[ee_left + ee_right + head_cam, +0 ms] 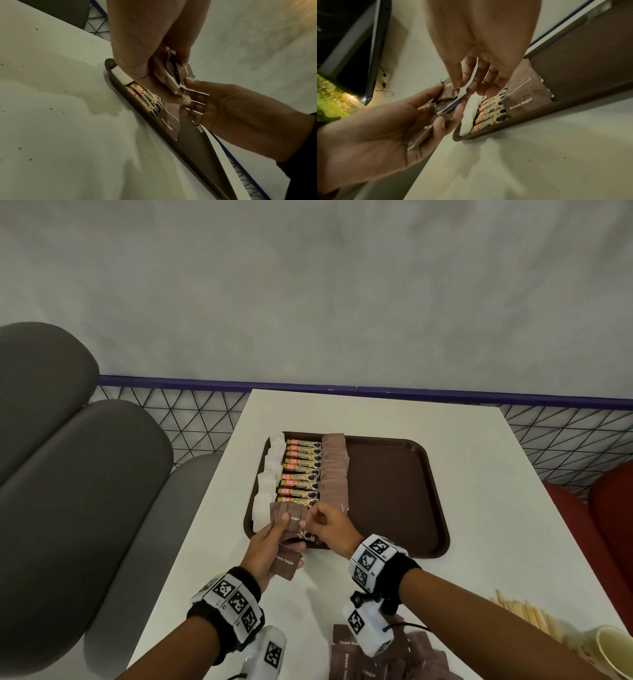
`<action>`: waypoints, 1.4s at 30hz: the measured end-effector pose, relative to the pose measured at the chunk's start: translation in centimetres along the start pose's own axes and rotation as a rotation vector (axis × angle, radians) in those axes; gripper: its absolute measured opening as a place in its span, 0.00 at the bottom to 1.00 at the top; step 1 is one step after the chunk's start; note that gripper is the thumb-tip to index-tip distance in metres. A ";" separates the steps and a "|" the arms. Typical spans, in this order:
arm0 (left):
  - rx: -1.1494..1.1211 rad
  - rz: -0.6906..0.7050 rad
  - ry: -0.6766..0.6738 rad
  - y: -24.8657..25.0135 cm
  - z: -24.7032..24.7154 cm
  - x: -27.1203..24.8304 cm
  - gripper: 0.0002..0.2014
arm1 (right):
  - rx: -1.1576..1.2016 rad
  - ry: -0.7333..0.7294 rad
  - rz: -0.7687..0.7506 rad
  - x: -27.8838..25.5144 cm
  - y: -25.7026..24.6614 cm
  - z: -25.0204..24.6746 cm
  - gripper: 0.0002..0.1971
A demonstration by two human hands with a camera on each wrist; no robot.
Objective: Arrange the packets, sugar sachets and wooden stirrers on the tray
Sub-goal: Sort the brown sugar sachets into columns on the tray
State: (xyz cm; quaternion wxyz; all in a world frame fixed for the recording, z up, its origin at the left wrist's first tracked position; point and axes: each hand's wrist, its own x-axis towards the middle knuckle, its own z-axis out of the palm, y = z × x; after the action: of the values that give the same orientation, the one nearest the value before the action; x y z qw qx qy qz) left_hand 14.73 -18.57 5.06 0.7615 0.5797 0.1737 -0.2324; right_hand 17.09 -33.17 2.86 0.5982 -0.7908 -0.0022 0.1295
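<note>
My left hand (274, 537) grips a fanned bunch of brown sugar sachets (287, 517) over the near left corner of the brown tray (394, 491). My right hand (306, 522) pinches one sachet of that bunch between thumb and forefinger; the right wrist view shows its fingertips (455, 86) on the sachets (447, 93). On the tray's left side lie a column of white sachets (270, 474), a column of coffee granule packets (301, 470) and a column of brown sugar sachets (334, 470). Wooden stirrers (524, 611) lie on the table at the near right.
Loose brown sugar sachets (376, 659) are piled at the table's near edge. A paper cup (613, 648) stands by the stirrers. The right half of the tray is bare. Grey seats are to the left, red seats to the right, a wire fence behind.
</note>
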 end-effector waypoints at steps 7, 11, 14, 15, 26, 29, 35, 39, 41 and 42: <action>0.030 0.069 -0.027 0.2 0.8 1.0 0.14 | 0.102 -0.023 0.113 0.3 -0.1 -1.5 0.12; 0.015 0.068 -0.035 0.9 1.4 1.9 0.13 | 0.158 0.000 0.130 0.9 -0.1 -2.3 0.07; 0.010 0.069 -0.028 1.2 1.9 2.8 0.13 | 0.202 0.020 0.090 1.4 0.0 -2.8 0.04; 0.008 0.065 -0.030 1.4 2.1 3.2 0.13 | 0.208 0.017 0.075 1.6 0.0 -3.0 0.05; -0.058 -0.006 -0.023 3.4 2.5 7.0 0.11 | 0.174 0.261 0.140 7.7 1.0 -9.1 0.10; -0.033 -0.025 0.003 3.5 1.5 7.7 0.09 | 0.020 0.480 0.158 11.1 2.0 -13.0 0.13; -0.004 -0.089 0.082 3.7 -0.8 9.3 0.08 | -0.170 0.646 0.246 15.9 2.4 -16.4 0.06; 0.035 -0.072 0.111 4.0 -1.9 10.1 0.06 | -0.264 0.610 0.286 17.8 3.6 -16.3 0.05; 0.042 -0.061 0.127 4.1 -2.4 10.2 0.05 | -0.295 0.597 0.305 18.5 4.2 -16.2 0.05; 0.034 -0.059 0.134 4.2 -2.5 10.2 0.04 | -0.309 0.599 0.310 18.7 4.4 -16.2 0.05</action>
State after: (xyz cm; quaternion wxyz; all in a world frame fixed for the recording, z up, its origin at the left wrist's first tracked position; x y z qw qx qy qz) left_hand 25.55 -16.79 2.29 0.7309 0.6015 0.2372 -0.2184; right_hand 37.83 -46.76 -1.07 0.4193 -0.8655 0.2734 -0.0201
